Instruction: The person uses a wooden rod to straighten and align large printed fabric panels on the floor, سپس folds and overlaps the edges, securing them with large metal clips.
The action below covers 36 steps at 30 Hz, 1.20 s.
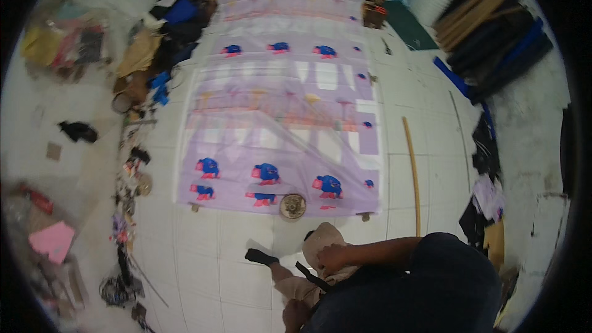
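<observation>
My right hand (332, 259) lies on the knee of my beige shorts (322, 238), its fingers curled in; what they hold, if anything, is hidden. Low in the view, my left hand (296, 316) is beside my other leg, its fingers too dark to make out. Close to the right hand, a black strap (312, 276) crosses the shorts. Ahead of my legs, a thin lilac fabric (290, 148) with blue and pink printed figures is spread on the floor. A round metallic disc (293, 206) sits on its near edge, and small blocks (365, 216) stand at its near corners.
A long yellowish stick (412, 176) lies right of the fabric. Dark rolls (499, 31) lean at the far right, near a green mat (407, 28). Scraps and bags line the left side, with a pink piece (52, 242) among them. A brown box (374, 16) stands at the fabric's far corner.
</observation>
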Available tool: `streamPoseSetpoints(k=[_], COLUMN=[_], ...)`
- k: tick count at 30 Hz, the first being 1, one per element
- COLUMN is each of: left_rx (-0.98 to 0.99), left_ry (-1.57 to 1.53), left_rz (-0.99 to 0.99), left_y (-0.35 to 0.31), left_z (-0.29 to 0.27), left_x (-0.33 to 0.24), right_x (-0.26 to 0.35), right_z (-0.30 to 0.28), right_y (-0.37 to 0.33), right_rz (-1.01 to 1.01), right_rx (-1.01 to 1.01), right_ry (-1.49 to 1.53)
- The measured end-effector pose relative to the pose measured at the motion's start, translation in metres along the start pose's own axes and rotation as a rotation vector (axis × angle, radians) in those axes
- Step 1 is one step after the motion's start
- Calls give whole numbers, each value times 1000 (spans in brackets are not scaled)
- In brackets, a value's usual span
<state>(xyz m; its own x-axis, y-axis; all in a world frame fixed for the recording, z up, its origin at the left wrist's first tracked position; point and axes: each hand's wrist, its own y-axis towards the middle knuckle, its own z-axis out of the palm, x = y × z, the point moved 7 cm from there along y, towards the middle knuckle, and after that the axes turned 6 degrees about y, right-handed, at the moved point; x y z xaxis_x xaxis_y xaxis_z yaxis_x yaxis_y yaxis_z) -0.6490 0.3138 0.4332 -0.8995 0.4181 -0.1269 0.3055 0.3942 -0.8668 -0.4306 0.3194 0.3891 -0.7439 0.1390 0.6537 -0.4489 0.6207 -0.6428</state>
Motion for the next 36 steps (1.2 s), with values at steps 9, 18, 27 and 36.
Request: streamPoseSetpoints(k=[9, 18, 27, 36], left_rx=[310, 170, -220, -525], left_ry=[-207, -686, -939, 16], left_rz=[253, 216, 20, 583], left_y=[123, 313, 581, 683], left_z=[-51, -99, -78, -113], left_x=[102, 223, 294, 243], right_x=[17, -172, -310, -273], right_z=[249, 43, 41, 83], right_y=[-33, 199, 340, 344], right_rz=[-129, 415, -73, -349], right_rx=[362, -215, -1083, -1045], right_ry=[1133, 1190, -91, -188])
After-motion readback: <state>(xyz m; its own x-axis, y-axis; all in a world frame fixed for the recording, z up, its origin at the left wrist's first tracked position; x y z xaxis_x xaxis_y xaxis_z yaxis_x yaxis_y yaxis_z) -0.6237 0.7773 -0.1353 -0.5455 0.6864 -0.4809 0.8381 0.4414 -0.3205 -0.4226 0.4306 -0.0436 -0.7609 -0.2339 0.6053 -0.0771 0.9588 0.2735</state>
